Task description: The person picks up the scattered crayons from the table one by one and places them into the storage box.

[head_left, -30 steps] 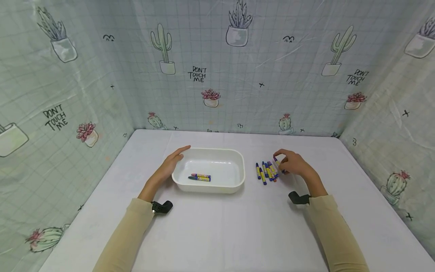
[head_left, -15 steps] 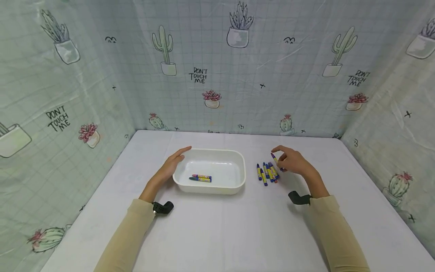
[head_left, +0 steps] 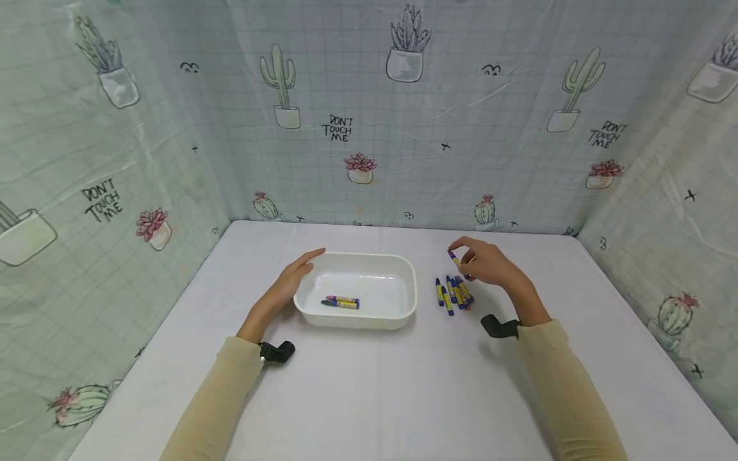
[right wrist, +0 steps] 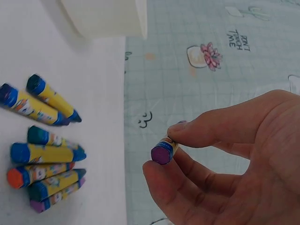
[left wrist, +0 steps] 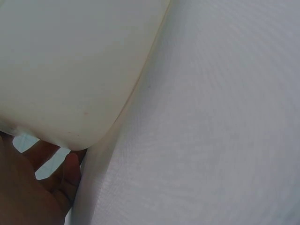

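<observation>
My right hand (head_left: 486,261) pinches a purple crayon (right wrist: 162,153) between thumb and fingers, lifted above the table behind the other crayons. The held crayon has a yellow-and-blue wrapper. A pile of crayons (head_left: 452,294) in similar wrappers lies to the right of the tray, with orange, purple and dark ends showing in the right wrist view. At the left end of the white tray (head_left: 357,322) my left hand (head_left: 290,280) holds the rim, its index finger stretched toward the far corner. Two crayons, one pink-tipped (head_left: 343,299) and one dark green-tipped (head_left: 340,305), lie side by side inside it.
A white cloth covers the table (head_left: 346,397). Behind and at both sides hangs a curtain (head_left: 369,96) printed with cacti, close to the table's far edge. Each wrist wears a black camera mount (head_left: 278,351).
My right hand has lifted the purple crayon up from beside the pile and moved left and away from me. The left hand and the tray have stayed in place.
</observation>
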`<state>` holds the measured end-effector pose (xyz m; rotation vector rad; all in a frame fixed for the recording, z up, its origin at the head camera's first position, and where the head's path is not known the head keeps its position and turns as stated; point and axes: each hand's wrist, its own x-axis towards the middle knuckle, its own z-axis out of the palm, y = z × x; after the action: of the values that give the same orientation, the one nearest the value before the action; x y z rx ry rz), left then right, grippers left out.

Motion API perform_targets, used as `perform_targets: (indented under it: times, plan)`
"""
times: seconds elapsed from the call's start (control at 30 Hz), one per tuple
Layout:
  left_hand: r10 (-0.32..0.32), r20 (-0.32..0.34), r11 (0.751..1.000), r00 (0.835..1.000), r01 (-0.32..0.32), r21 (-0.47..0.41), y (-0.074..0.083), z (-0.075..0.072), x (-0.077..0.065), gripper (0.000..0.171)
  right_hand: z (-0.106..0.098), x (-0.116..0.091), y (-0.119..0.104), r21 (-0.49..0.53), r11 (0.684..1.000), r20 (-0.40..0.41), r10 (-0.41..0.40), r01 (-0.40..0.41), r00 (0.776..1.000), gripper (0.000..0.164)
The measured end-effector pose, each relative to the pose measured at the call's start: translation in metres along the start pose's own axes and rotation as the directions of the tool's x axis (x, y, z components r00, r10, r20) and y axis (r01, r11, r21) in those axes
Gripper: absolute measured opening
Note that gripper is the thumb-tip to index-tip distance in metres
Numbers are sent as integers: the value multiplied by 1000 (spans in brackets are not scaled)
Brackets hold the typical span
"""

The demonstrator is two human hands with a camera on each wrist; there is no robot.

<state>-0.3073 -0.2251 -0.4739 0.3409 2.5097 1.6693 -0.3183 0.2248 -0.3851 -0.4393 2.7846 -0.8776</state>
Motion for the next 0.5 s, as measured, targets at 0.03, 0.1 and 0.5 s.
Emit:
perform_targets:
  times: [0.03, 0.1, 0.5]
  plan:
    - [3, 1, 1000, 1000, -3, 6, 0, 0, 0, 49, -1, 1, -4, 0, 1000, 2, -2, 2, 1000, 48]
    - [9, 3, 1000, 1000, -9, 13, -1, 0, 0, 50, -2, 2, -12, -3, 1000, 6, -3, 3, 1000, 48]
    - [3, 5, 1000, 1000, -3, 4, 0, 0, 0, 49, -7, 15, -49, -47, 997, 31, -53, 54, 998, 46]
